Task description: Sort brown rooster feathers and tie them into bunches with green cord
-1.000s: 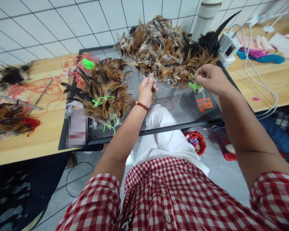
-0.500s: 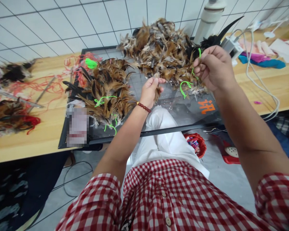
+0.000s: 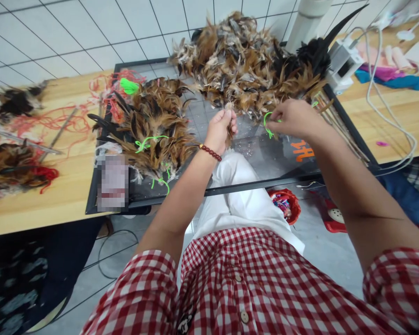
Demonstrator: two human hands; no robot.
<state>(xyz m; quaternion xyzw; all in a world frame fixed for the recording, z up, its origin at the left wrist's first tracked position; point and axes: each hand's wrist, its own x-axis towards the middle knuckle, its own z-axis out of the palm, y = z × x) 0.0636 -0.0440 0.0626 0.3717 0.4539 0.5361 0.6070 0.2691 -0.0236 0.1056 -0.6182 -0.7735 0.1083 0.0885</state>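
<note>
Left feathers [image 3: 7, 165]: brown, on the wooden table [image 3: 73, 179].
Tied feathers [image 3: 157, 118]: on the black-edged board [image 3: 244, 187].
Left hand [image 3: 219, 128]: pinched shut on a small feather bunch [image 3: 229, 106], over the board.
Big feather pile [image 3: 233, 70]: behind both hands.
Right hand [image 3: 296, 117]: fingers bent by green string [image 3: 267, 124]; can't tell if it grips.
White plug box [image 3: 345, 63]: far right.

Smooth, grained wood across the table [image 3: 21, 214], and look at that panel [image 3: 258, 158], dark, glossy, catching reflections! The feathers [image 3: 233, 70] come up ruffled and rough, the green string [image 3: 128, 86] soft, fibrous and matt. Polished shine on the beaded bracelet [image 3: 210, 152], matt woven cloth in the checked shirt [image 3: 258, 274]! Glossy wall tiles [image 3: 91, 28], and the pipe [image 3: 309, 21] smooth, plastic-looking.
</note>
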